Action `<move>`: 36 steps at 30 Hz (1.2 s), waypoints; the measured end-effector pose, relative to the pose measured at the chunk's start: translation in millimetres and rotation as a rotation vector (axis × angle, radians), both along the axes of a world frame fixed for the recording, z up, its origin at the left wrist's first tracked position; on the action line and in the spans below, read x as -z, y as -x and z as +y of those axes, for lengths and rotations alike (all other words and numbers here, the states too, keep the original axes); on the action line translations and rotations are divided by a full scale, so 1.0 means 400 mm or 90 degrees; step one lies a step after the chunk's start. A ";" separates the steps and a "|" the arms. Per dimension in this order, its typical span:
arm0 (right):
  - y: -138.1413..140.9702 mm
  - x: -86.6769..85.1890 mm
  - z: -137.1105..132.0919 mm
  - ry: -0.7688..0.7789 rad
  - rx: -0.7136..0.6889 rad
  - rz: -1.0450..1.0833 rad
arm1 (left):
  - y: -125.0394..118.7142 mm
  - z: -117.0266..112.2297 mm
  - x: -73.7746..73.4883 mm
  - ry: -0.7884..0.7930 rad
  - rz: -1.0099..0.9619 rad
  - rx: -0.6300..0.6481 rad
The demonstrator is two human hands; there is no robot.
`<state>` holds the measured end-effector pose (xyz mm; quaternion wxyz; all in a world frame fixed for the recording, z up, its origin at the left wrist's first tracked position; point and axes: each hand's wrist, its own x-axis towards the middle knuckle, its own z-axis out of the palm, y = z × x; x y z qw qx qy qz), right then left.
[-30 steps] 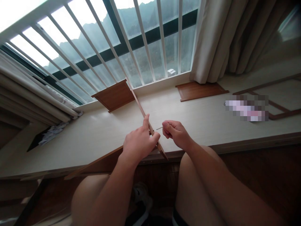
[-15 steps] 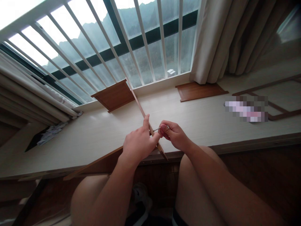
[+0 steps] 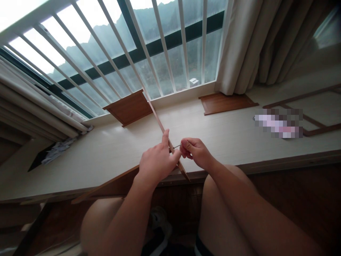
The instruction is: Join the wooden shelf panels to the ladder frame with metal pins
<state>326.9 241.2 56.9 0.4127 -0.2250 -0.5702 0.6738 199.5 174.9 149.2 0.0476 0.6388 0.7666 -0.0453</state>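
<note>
1. The left hand (image 3: pixel 157 163) was closed around a thin wooden strip (image 3: pixel 157 120), thumb on the right face, forefinger stretched up along it and the other fingers curled on the left face.
2. The strip stood on edge on the pale surface (image 3: pixel 226 138), running from the near edge, between the person's knees, slantwise up toward the window bars (image 3: pixel 162 46).
3. The right hand (image 3: pixel 195 153) was closed in a pinch on a slim metal pin (image 3: pixel 177 146), thumb and forefinger on its right end.
4. The pin lay roughly level, its tip at the strip's right face, just above the left thumb.
5. A brown board (image 3: pixel 129 108) sat at the strip's far end; another (image 3: pixel 226 102) lay flat by the curtain (image 3: pixel 239 46).
</note>
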 end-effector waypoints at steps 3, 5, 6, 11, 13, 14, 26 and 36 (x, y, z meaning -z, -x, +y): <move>0.008 -0.003 -0.003 0.010 0.020 0.002 | 0.001 0.000 0.000 0.003 0.004 0.003; 0.013 -0.005 -0.004 0.016 0.023 -0.001 | 0.002 -0.001 0.000 0.007 0.008 0.005; 0.014 -0.006 -0.004 0.017 0.026 -0.003 | 0.002 -0.001 0.001 0.008 0.009 0.005; 0.003 -0.004 0.005 0.014 0.096 0.007 | 0.004 -0.001 0.005 0.001 0.012 0.008; -0.006 -0.003 0.009 -0.003 0.092 0.008 | 0.005 -0.001 0.007 -0.006 0.011 0.012; -0.010 -0.002 0.010 -0.013 0.075 0.008 | 0.006 -0.001 0.008 -0.009 0.011 0.014; -0.016 -0.002 0.003 -0.040 -0.037 -0.022 | 0.014 -0.001 0.015 -0.028 0.000 0.026; -0.014 -0.002 0.005 -0.036 -0.053 0.005 | 0.012 0.000 0.014 -0.026 0.000 0.025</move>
